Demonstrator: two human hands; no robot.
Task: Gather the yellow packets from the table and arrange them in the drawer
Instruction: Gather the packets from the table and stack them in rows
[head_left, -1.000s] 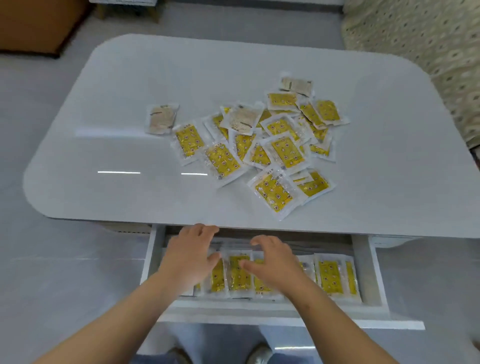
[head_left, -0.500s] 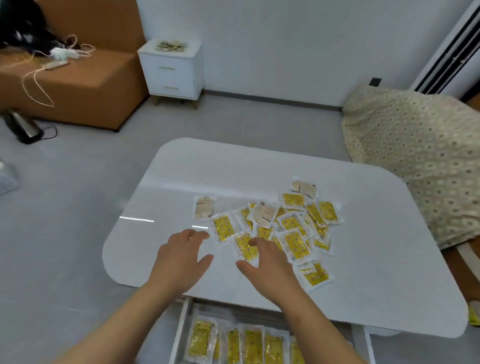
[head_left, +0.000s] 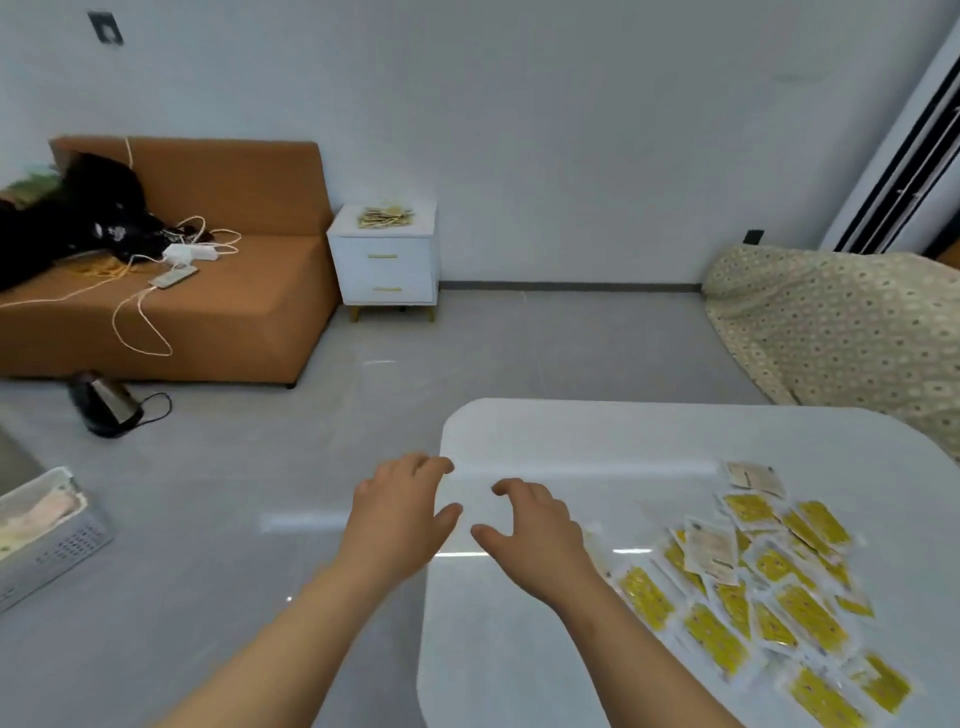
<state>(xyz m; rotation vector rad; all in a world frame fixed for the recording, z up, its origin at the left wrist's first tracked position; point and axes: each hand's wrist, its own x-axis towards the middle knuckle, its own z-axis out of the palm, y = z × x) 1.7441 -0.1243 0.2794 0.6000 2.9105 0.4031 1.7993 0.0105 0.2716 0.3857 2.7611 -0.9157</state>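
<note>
1. Head view, the only one we had: the left hand (head_left: 400, 514) and right hand (head_left: 530, 535) were both empty, with fingers spread and loosely curved. They were side by side at the left end of the desk (head_left: 571, 441). We couldn't tell whether either touched the top.
2. The yellow packets (head_left: 769, 597) lay in one overlapping heap on the right part of the desk. The heap was near the right hand, and neither hand was on it.
3. The drawer was out of frame, so we couldn't tell what it held.
4. Progress, our judgement:
   - The gathering was far from finished.
   - The whole heap on the desk was left to pick up and arrange.
5. Counts:
   - Hands: 2.
   - Yellow-faced packets: at least a dozen. Overlap, blur and the frame edge blocked an exact count.
   - Pale packets: 2, one (head_left: 756, 478) at the heap's far edge and one (head_left: 711, 551) on top of it. They might be the same kind flipped over, but we couldn't confirm that.
6. Off-task: 1 nightstand (head_left: 387, 260) with a small yellowish pile on top, 1 sofa (head_left: 208, 291), 1 kettle (head_left: 106, 402) on the floor and 1 basket (head_left: 47, 525).
</note>
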